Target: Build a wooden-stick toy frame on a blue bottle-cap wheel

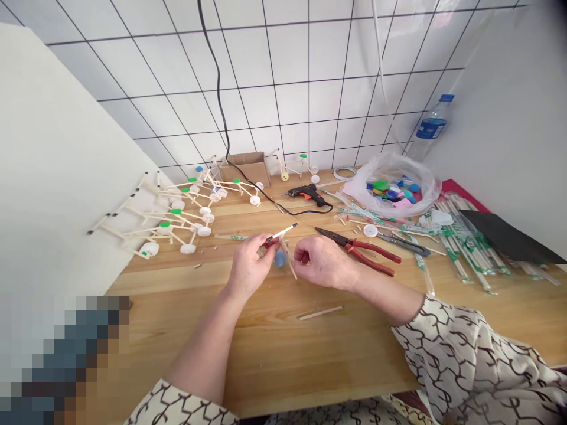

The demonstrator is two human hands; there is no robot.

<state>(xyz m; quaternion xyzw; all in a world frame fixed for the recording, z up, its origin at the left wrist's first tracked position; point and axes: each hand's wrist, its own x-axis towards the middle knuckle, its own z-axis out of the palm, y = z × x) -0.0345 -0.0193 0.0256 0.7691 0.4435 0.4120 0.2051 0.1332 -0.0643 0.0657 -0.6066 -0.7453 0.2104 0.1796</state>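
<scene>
My left hand (pixel 249 267) is closed around a small assembly with a white stick (pixel 282 232) that has black ends. A wooden stick (pixel 289 260) slants down from the assembly, between my hands. Beneath it a blue cap (pixel 280 258) shows, partly covered by my left fingers. My right hand (pixel 325 262) is closed beside the wooden stick, its fingers curled; what they pinch, if anything, is too small to make out. Nearer the table's front edge lies a loose wooden stick (pixel 321 313).
Red-handled pliers (pixel 361 251) and a cutter (pixel 403 242) lie right of my hands, a glue gun (pixel 308 193) behind. Stick models with white wheels (pixel 188 248) stand left. A bag of caps (pixel 401 171), a bottle (pixel 430 127) and wrapped sticks (pixel 460 239) are right.
</scene>
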